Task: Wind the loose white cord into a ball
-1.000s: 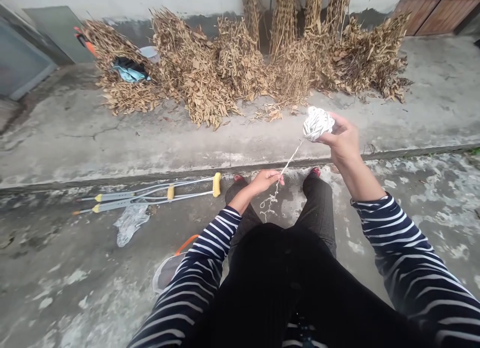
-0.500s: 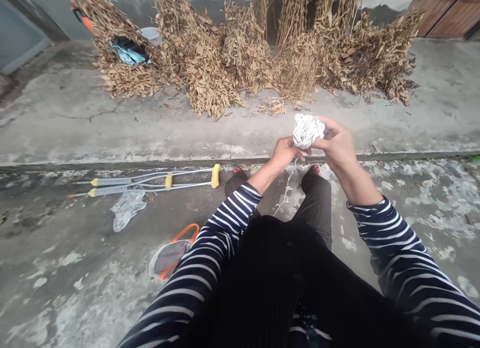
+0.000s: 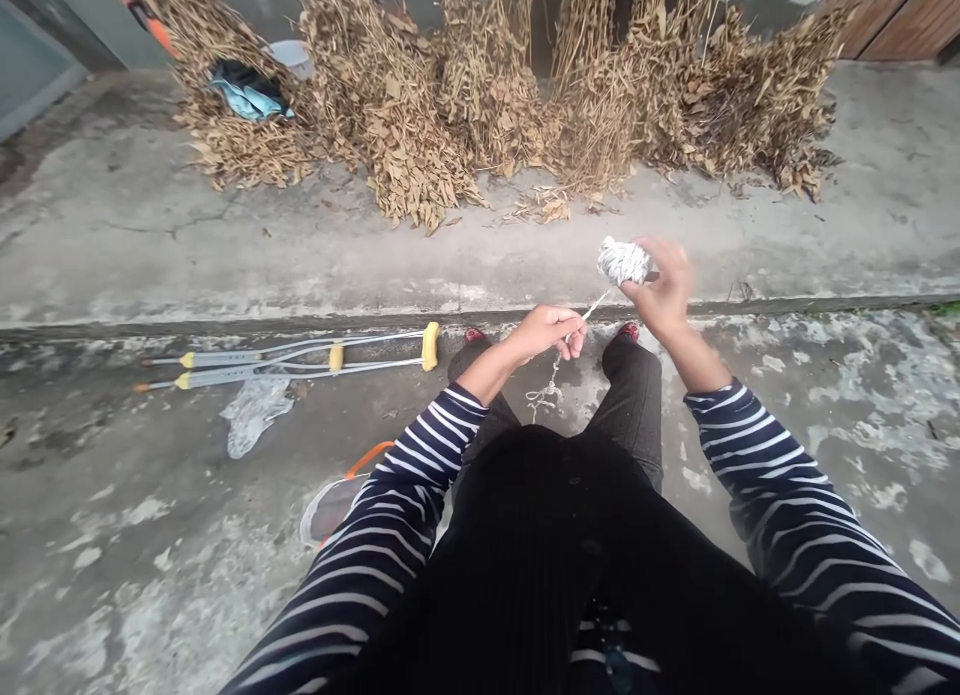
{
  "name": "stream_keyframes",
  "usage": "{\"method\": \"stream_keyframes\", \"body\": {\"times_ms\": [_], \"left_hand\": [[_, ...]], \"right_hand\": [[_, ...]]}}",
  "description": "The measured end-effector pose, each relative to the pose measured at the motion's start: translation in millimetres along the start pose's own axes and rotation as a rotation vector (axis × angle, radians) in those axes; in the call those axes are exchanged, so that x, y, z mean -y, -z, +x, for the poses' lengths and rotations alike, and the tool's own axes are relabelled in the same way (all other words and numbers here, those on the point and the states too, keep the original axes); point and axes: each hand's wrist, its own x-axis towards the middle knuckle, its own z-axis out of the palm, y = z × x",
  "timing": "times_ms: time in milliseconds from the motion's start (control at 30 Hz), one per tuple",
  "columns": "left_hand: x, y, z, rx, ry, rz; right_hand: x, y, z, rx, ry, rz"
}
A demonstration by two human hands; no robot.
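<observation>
R hand grips white twine ball in its fingers; L hand pinches strand, narrow grip. Orange-handled bag by L elbow; contents can't tell.

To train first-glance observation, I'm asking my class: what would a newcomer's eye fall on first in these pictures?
The eye goes first to the ball of white cord in the right hand, held out in front of the person, with a strand running down through the left hand. Bundles of dried plants stand out along the top of the view, and a pair of crutches lies at the left, nearer the person.
</observation>
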Motion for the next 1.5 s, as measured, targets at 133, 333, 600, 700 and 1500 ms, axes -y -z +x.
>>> {"method": "stream_keyframes", "body": {"times_ms": [133,333,600,700,1500], "left_hand": [[-14,4.5,-8,0.036,0.023,0.126],[-46,21.8,1,-0.060,-0.015,0.303],[-45,44.6,27,-0.058,-0.103,0.587],[-34,43.5,26,-0.009,-0.101,0.483],[13,9.0,14,0.092,-0.003,-0.033]], "right_hand": [[-11,-9,-16,0.140,0.152,-0.201],[-6,-21,-43,0.359,0.223,-0.153],[18,-16,-62,0.596,-0.306,0.466],[30,-5,-64,0.615,-0.475,0.752],[29,18,-22,0.074,-0.344,0.508]]}}
